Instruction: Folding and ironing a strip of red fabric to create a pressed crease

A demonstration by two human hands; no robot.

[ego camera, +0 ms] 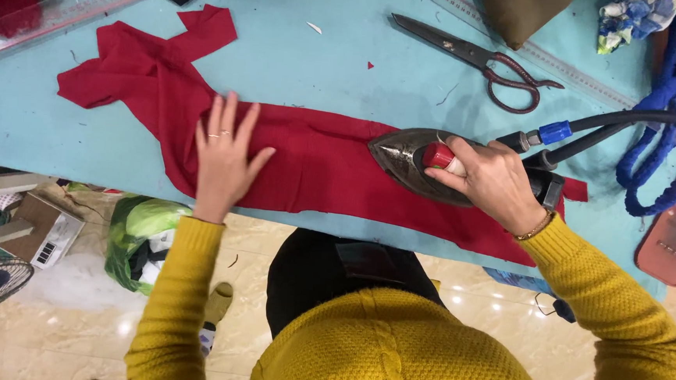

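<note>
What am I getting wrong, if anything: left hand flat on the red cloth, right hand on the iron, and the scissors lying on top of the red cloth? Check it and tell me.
One thing is wrong. The scissors lie on the bare blue table, above the red cloth and clear of it, as the head view shows. The rest stands: the left hand is flat on the cloth and the right hand grips the iron.

A deep red strip of knit cloth (316, 165) lies across the pale turquoise surface (299, 62). The pointed metal iron (410, 161) on it is dark grey with a dull sheen, and its knob is bright red over white. The hose coupling (554, 133) behind it is blue on black. The big tailor's scissors (479, 62) have dark steel blades and reddish-brown handles. A thick cobalt blue cord (669, 140) coils at the edge. The person's ribbed sweater sleeves (175, 297) are mustard yellow.
</note>
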